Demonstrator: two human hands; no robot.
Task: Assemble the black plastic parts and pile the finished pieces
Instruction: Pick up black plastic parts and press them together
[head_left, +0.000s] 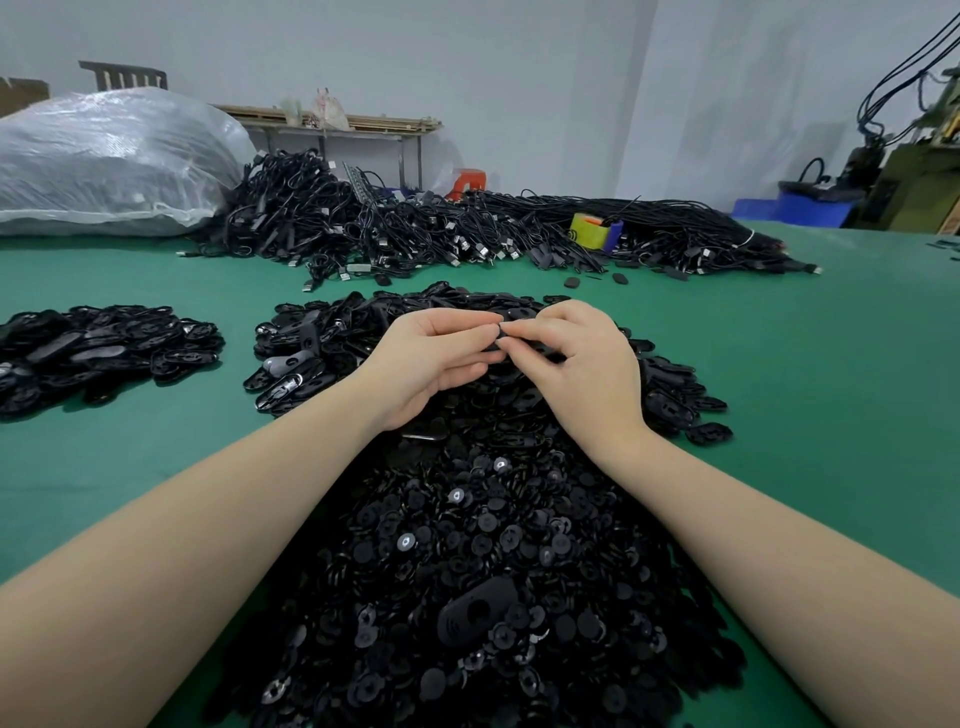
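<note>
I have both hands meeting over the far end of the big heap; the left hand (436, 358) lies palm-up with fingers curled towards the right, and the right hand (576, 364) comes in from the other side, thumb and forefinger pinching; between the two sets of fingertips sits one black plastic part (511, 340), gripped by both hands, mostly hidden by the fingers so I cannot tell its full shape; what shows is a dark, matte, flattish rim just under the right forefinger; directly below and nearer than the grip spreads the heap of small round black pieces (493, 551), disc-like, some showing pale centres, with one larger oval shell (475, 613) lying on top near me; just beyond and to the left of the grip lie oval black shells (322, 348), several turned hollow side up; well to the left of the grip a separate pile of black pieces (104, 353) sits apart on the green table (831, 374); bare green mat opens to the right of the right hand and between the two piles on the left; far beyond the grip a tangle of black cables (467, 228) crosses the table, with a clear plastic bag (104, 161) at its left end
</note>
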